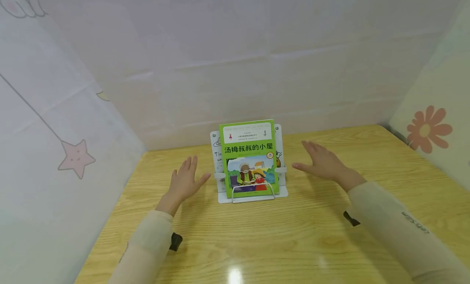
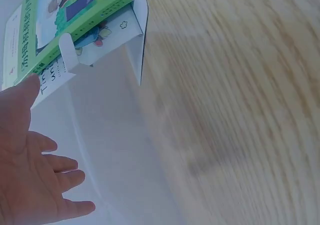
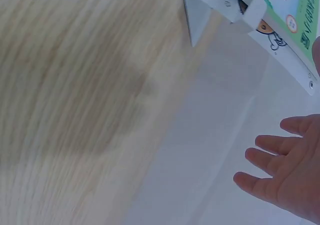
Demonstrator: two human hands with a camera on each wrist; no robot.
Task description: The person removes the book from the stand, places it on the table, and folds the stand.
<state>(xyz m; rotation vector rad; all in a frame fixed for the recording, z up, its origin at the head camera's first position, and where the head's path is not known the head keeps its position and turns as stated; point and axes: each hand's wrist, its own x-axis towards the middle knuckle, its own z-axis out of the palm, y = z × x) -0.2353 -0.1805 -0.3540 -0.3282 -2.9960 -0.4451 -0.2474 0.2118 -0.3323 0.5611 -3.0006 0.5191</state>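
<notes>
A green picture book [image 1: 251,159] with Chinese lettering stands upright, leaning back on a white book stand [image 1: 282,141] printed with small drawings. White clips [image 2: 68,52] on the stand reach to the book's side edges, and a white wire loop [image 1: 253,200] crosses its lower front. To the left of the stand, my left hand [image 1: 184,182] is held over the table with fingers spread and nothing in it. My right hand [image 1: 324,163] is likewise empty on the other side, its fingers extended and its thumb pointing toward the stand. Both hands are apart from the book in the head view.
The stand rests on a wood-grain table [image 1: 257,243] near its back edge. Behind it hangs a pale, creased cloth backdrop [image 1: 257,72]. Side panels carry a pink star [image 1: 77,157] at left and a red flower [image 1: 427,129] at right.
</notes>
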